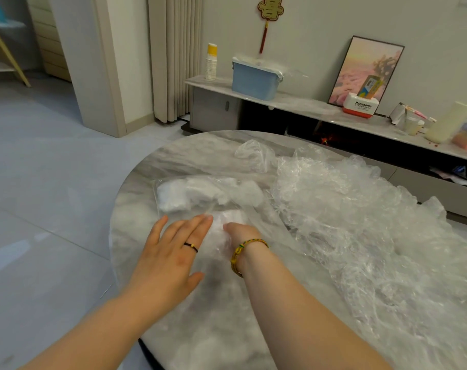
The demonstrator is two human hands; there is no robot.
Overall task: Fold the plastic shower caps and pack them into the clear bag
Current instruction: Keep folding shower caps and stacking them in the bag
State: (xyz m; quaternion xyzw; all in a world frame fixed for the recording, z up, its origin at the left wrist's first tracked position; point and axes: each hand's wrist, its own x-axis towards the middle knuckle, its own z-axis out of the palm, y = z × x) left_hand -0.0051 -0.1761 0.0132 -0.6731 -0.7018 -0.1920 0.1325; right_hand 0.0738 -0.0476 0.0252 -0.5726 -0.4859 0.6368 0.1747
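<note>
One clear bag (160, 186) lies flat on the table (200, 153) near its left rim, holding white folded shower caps (173, 196). There seem to be about three bundles, though the film blurs the count. The left hand (168, 252) rests on the bag, fingers straight. The right hand (240, 231) reaches to a folded cap (231, 217); its fingers are hidden, so I cannot tell its grip. One heap of loose caps (360, 222) covers the table's right side, and bare marble shows beyond the bag.

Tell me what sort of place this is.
Probably a home living room: a low grey marble-topped media cabinet, a framed pink sunset picture standing on it, and a red-and-gold hanging wall charm.
</note>
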